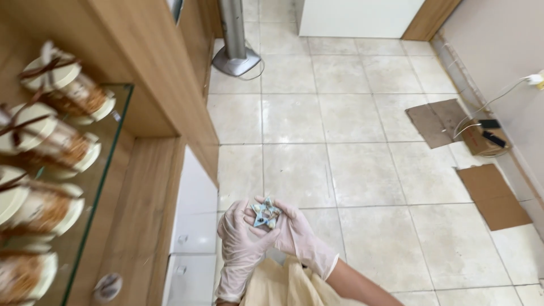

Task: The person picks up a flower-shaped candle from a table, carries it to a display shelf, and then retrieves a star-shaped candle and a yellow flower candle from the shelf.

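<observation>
Both my hands wear thin white gloves and meet low in the middle of the head view. Together they hold a small pale-blue star-shaped ornament [265, 215] with small decorations on it. My left hand [241, 245] cups it from the left and below. Fingers of my right hand [297, 233] curl around its right side. A cream cloth [283, 286], an apron or bag, hangs below my wrists.
To the left stands a wooden shelf unit [150, 79] with a glass shelf [105, 164] carrying several round lidded jars [62, 90] tied with brown ribbon. White drawers [190, 238] sit below. Cardboard pieces [492, 195], a small box with cables [481, 136] and a metal stand base [236, 59] lie on the tiled floor.
</observation>
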